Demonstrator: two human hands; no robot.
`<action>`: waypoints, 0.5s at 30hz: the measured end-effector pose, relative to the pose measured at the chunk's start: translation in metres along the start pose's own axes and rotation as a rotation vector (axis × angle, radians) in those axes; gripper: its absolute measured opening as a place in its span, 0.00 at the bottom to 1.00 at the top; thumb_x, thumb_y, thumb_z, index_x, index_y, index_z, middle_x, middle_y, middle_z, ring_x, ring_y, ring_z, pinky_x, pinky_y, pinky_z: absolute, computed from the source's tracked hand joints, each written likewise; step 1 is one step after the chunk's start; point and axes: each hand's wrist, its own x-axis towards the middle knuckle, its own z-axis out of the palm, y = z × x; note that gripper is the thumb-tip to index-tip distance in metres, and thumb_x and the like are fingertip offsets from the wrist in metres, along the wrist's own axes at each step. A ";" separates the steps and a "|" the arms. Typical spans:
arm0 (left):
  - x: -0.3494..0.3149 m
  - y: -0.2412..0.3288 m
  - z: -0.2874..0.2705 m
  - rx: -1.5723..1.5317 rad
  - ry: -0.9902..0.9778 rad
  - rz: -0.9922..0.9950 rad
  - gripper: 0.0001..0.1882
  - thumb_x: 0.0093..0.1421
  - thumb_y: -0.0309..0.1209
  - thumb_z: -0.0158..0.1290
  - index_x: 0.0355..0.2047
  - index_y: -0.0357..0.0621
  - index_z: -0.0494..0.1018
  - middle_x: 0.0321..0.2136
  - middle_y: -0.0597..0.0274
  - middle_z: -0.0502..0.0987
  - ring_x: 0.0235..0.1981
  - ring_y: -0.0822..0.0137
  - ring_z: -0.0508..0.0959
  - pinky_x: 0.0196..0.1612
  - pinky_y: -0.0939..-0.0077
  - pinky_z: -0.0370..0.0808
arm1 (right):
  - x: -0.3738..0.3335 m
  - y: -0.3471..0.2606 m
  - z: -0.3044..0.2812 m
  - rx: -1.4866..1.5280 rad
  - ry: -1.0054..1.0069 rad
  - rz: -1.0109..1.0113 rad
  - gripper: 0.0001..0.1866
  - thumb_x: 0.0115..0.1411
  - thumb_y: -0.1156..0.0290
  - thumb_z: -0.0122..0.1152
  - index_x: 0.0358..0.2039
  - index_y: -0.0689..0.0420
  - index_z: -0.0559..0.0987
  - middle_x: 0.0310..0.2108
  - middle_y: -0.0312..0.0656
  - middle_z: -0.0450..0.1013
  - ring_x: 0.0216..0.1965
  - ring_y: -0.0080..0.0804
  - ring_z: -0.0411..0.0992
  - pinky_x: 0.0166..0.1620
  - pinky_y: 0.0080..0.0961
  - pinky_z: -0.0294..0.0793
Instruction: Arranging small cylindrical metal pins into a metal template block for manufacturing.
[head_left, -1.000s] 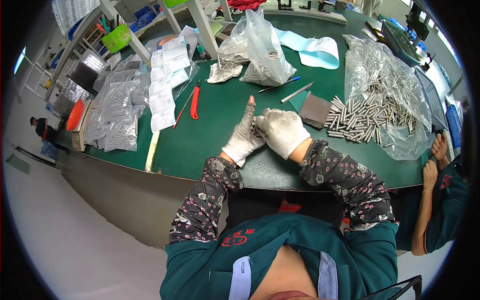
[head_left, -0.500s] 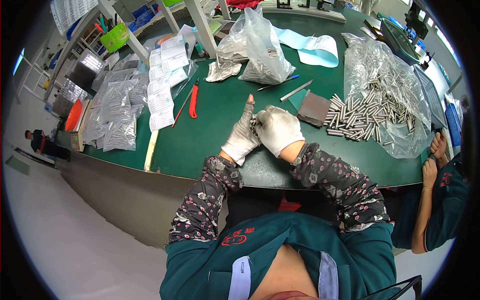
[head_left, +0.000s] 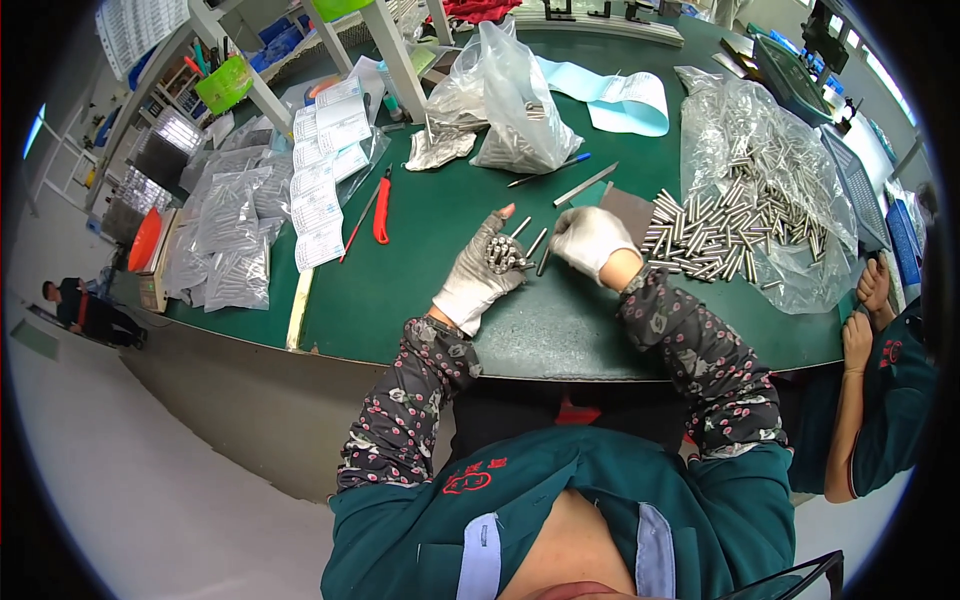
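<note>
In my gloved left hand (head_left: 478,272) a bundle of short metal pins (head_left: 505,254) is gripped, their round ends facing up. Just right of the bundle are a few separate metal pins (head_left: 537,242), close to the fingertips of my right hand (head_left: 594,242). That gloved hand is curled closed, and its fingers hide whatever may be in them. Behind it sits a brown block (head_left: 627,211), partly covered by the hand. A large heap of loose metal pins (head_left: 712,240) spreads to the right, spilling from a clear plastic bag (head_left: 810,285).
On the left lie bagged pins (head_left: 235,215), paper slips (head_left: 318,210) and a red-handled cutter (head_left: 382,208). Toward the back are an upright plastic bag of pins (head_left: 525,130), a pen (head_left: 550,170), a metal strip (head_left: 586,184) and a blue sheet (head_left: 635,100). A co-worker's hands (head_left: 865,315) rest at the right edge.
My hands, together before, have come apart; the right hand has moved to the right. The pin bundle in my left hand now shows, with separate pins between the hands.
</note>
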 end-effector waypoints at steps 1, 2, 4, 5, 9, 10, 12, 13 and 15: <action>0.000 -0.001 -0.001 0.004 0.001 -0.001 0.48 0.42 0.13 0.57 0.63 0.45 0.49 0.28 0.68 0.72 0.29 0.78 0.72 0.36 0.86 0.71 | 0.001 -0.003 0.004 -0.086 -0.032 0.006 0.14 0.53 0.62 0.49 0.33 0.52 0.81 0.36 0.49 0.75 0.39 0.46 0.74 0.44 0.37 0.73; 0.001 -0.004 -0.003 -0.001 0.000 -0.009 0.45 0.42 0.13 0.57 0.61 0.42 0.52 0.28 0.68 0.72 0.29 0.78 0.72 0.36 0.86 0.71 | 0.002 -0.003 0.007 -0.122 -0.023 0.017 0.14 0.53 0.62 0.50 0.33 0.52 0.81 0.36 0.48 0.76 0.39 0.46 0.74 0.44 0.36 0.73; 0.001 -0.004 -0.003 -0.003 -0.004 -0.017 0.42 0.42 0.13 0.58 0.59 0.39 0.55 0.28 0.68 0.72 0.30 0.78 0.72 0.36 0.86 0.71 | 0.001 -0.002 0.012 -0.155 -0.011 0.029 0.14 0.53 0.62 0.50 0.33 0.52 0.81 0.35 0.48 0.76 0.39 0.46 0.74 0.44 0.36 0.73; 0.001 -0.003 -0.002 -0.057 0.001 -0.025 0.40 0.42 0.13 0.58 0.57 0.38 0.57 0.28 0.67 0.72 0.30 0.78 0.72 0.35 0.86 0.71 | -0.001 0.002 0.014 -0.094 0.058 -0.048 0.13 0.53 0.62 0.51 0.32 0.53 0.81 0.34 0.48 0.76 0.38 0.46 0.74 0.43 0.36 0.73; 0.001 0.003 -0.001 -0.121 0.039 -0.045 0.35 0.42 0.13 0.59 0.52 0.36 0.59 0.27 0.67 0.72 0.29 0.77 0.73 0.36 0.86 0.71 | 0.000 0.010 0.011 0.241 -0.066 -0.186 0.11 0.50 0.63 0.55 0.31 0.53 0.81 0.30 0.47 0.76 0.34 0.44 0.75 0.40 0.34 0.73; 0.001 0.004 -0.001 -0.120 0.037 -0.045 0.35 0.42 0.13 0.59 0.52 0.36 0.59 0.27 0.67 0.72 0.29 0.77 0.73 0.36 0.86 0.71 | -0.001 0.011 0.011 0.243 -0.065 -0.185 0.11 0.50 0.63 0.55 0.31 0.53 0.81 0.30 0.47 0.76 0.34 0.44 0.75 0.40 0.34 0.73; 0.001 0.006 -0.001 -0.113 0.038 -0.062 0.35 0.42 0.14 0.60 0.52 0.36 0.60 0.27 0.68 0.72 0.30 0.77 0.73 0.37 0.85 0.71 | -0.002 0.013 0.014 0.545 -0.214 -0.156 0.11 0.51 0.66 0.58 0.32 0.57 0.80 0.24 0.41 0.75 0.26 0.31 0.73 0.31 0.26 0.72; 0.000 0.005 -0.002 -0.111 0.039 -0.063 0.35 0.42 0.14 0.60 0.52 0.36 0.60 0.27 0.68 0.72 0.30 0.77 0.73 0.37 0.85 0.71 | -0.003 0.012 0.015 0.696 -0.290 -0.142 0.11 0.51 0.67 0.59 0.32 0.59 0.80 0.21 0.39 0.74 0.22 0.25 0.72 0.26 0.23 0.72; 0.000 0.001 -0.004 -0.140 0.031 -0.055 0.35 0.43 0.14 0.61 0.52 0.36 0.59 0.28 0.68 0.72 0.30 0.78 0.73 0.37 0.85 0.71 | -0.007 0.007 0.016 0.786 -0.305 -0.117 0.11 0.52 0.67 0.59 0.31 0.61 0.79 0.20 0.37 0.73 0.21 0.22 0.70 0.24 0.20 0.70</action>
